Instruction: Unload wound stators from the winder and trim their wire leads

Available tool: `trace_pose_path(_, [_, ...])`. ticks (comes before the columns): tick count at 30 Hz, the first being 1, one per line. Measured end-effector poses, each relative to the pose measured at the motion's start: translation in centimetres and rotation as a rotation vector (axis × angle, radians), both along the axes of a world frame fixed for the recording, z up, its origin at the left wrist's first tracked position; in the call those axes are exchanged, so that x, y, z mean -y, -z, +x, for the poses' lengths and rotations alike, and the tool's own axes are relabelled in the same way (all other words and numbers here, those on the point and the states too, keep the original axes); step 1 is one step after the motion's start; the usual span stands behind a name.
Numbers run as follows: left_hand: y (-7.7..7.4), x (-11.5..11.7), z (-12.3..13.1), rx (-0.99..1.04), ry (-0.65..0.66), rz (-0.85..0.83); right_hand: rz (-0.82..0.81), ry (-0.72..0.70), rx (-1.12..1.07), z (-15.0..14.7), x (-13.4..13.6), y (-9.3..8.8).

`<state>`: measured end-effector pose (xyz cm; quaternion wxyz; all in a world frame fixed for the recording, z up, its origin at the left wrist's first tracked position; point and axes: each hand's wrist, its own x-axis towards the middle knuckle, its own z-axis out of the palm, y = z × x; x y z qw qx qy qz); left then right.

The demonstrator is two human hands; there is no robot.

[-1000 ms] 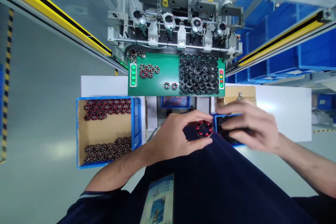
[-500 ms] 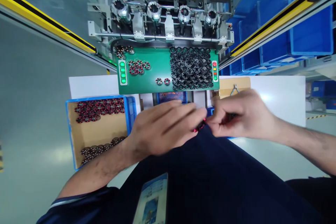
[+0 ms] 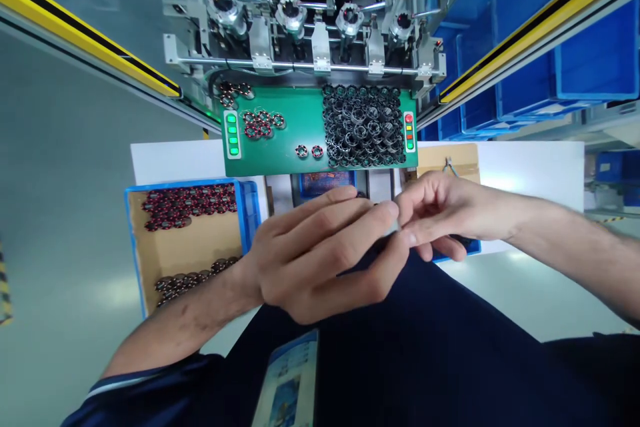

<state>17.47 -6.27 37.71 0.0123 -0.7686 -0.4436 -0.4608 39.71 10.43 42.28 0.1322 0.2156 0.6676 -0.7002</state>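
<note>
My left hand [image 3: 325, 253] is closed, its back to the camera, around a small wound motor stator mostly hidden behind the fingers. My right hand [image 3: 435, 210] pinches with thumb and index finger right at the left fingertips; what lies in that pinch is too small to make out. Beyond the hands, a green worktop [image 3: 290, 107] bears two red-wound stators [image 3: 317, 151] near its front edge. A small cluster of wound stators [image 3: 260, 123] lies to their left, and a dense stack of black stator cores [image 3: 363, 127] covers the right side.
A winding machine with several spindles [image 3: 291, 10] stands behind the worktop. At left, a blue-rimmed box [image 3: 193, 240] holds rows of wound stators. Pliers [image 3: 449, 165] lie on cardboard at right. Blue bins [image 3: 525, 47] fill the back right. A phone-like screen [image 3: 287, 380] is at my chest.
My left fingers have shifted and now cover the red windings that showed before. My right hand has turned, its lower fingers opening out while thumb and index finger stay pinched.
</note>
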Motion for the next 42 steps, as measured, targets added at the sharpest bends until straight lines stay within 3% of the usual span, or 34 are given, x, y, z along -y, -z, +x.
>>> trace_pose_path(4, [0.2,0.6,0.7,0.162,-0.093,-0.275,0.442,0.087,-0.153,0.0,0.1,-2.1])
trace_pose_path(7, [0.9,1.1,1.2,0.332,-0.061,-0.42,0.472,0.051,-0.146,0.6,-1.3,-3.3])
trace_pose_path(9, [1.3,1.1,1.3,0.281,-0.085,-0.304,0.28,0.033,-0.09,1.0,-2.2,-2.9])
trace_pose_path(13, [1.3,0.4,0.6,0.062,-0.121,0.038,-0.288,0.048,0.104,1.3,-1.6,-0.2])
trace_pose_path(15, [0.9,0.0,0.2,-0.006,-0.051,0.113,-0.386,0.014,0.159,1.1,-0.5,0.8])
trace_pose_path(16, [0.7,-0.1,0.1,-0.032,-0.032,0.135,-0.355,0.002,0.154,0.9,0.1,0.9])
trace_pose_path(18, [0.5,0.1,0.2,-0.073,-0.047,0.103,-0.097,0.018,0.049,0.8,0.8,0.3])
trace_pose_path(21, [0.8,0.8,0.8,0.065,-0.131,-0.166,0.475,0.011,-0.153,1.1,0.8,-1.7])
trace_pose_path(23, [1.1,1.2,1.2,0.207,-0.137,-0.298,0.601,0.008,-0.158,1.5,0.1,-2.9])
trace_pose_path(24, [1.3,1.3,1.3,0.236,-0.138,-0.288,0.539,0.022,-0.117,1.6,-0.4,-3.3])
trace_pose_path(26, [1.5,1.3,1.3,0.202,-0.154,-0.164,0.247,0.088,0.015,1.6,-1.1,-3.2])
trace_pose_path(30, [1.7,0.7,0.8,0.065,-0.147,0.093,-0.377,0.133,0.272,0.9,-0.8,-1.0])
trace_pose_path(33, [2.0,0.6,0.2,0.101,-0.03,0.066,-0.483,0.083,0.278,0.5,0.3,0.4])
trace_pose_path(35, [2.2,0.8,0.0,0.098,-0.004,-0.031,-0.288,0.08,0.178,0.5,1.0,0.4])
trace_pose_path(38, [2.4,1.4,0.4,0.053,-0.113,-0.092,0.371,0.041,-0.089,0.9,1.5,-0.1])
trace_pose_path(40, [2.9,2.0,1.1,0.143,-0.184,-0.171,0.812,-0.023,-0.265,1.4,1.4,-0.2])
trace_pose_path(42, [4.5,2.7,1.7,0.289,-0.216,-0.298,1.078,-0.088,-0.359,2.0,1.0,0.1])
